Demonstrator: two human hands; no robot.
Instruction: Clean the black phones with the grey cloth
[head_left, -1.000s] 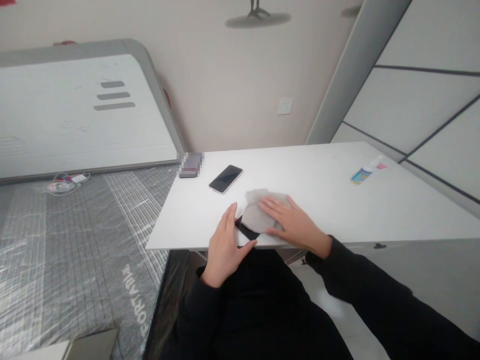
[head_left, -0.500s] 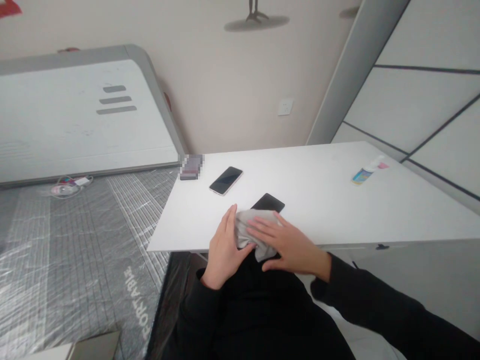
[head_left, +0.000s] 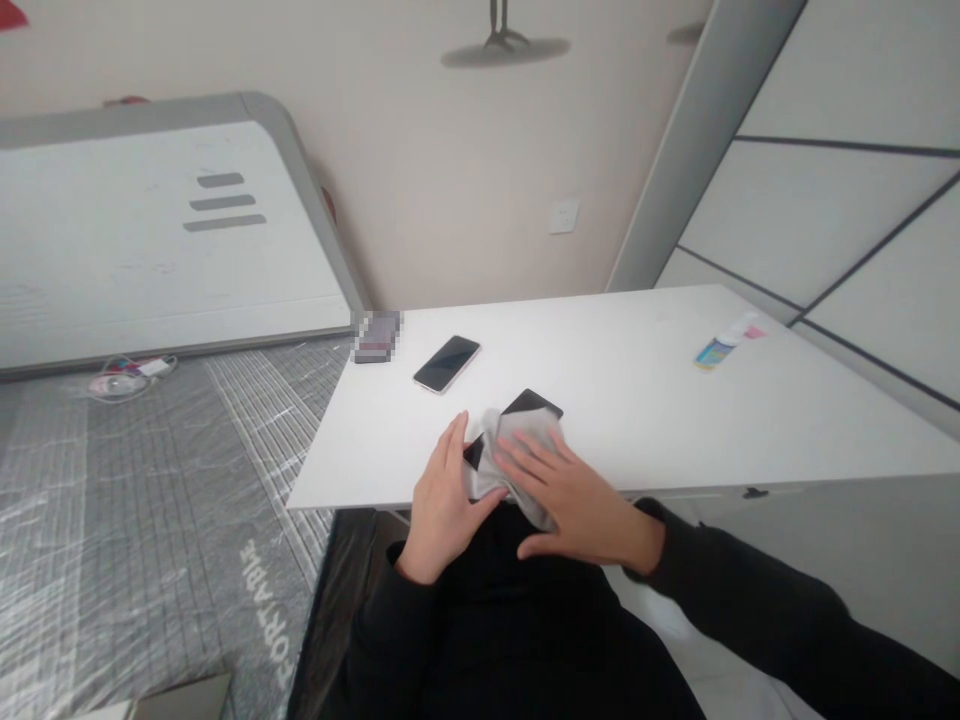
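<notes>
At the near edge of the table (head_left: pixel 622 400), the grey cloth (head_left: pixel 527 421) has shifted slightly away from the body within the last half second. Its left side has drawn back, exposing the left corner of the black phone (head_left: pixel 532 400) as well as the far end. Consequence, as judged: the middle of the phone's upper face is now under the cloth, while both exposed parts can be inspected.

Grip, right hand (head_left: pixel 581 505): fingers extended and laid flat on the cloth, thumb held apart; no pinch observed. Grip, left hand (head_left: pixel 442 500): thumb and fingers spread about the phone's near-left end, apparently bracing it. Pressure cannot be told.

Obstructions: cloth and right hand hide most of the phone, and part of the cloth hangs past the table's edge. The phone's near end sits close to that edge, a possible slipping risk.

Other items: a second phone (head_left: pixel 447 364) lies flat beyond the left hand, well apart from the cloth. Farther left, at the table's corner, is a pixelated object (head_left: pixel 377 337), identity undetermined. A bottle (head_left: pixel 716 352) lies on the right side, well away from both hands.
</notes>
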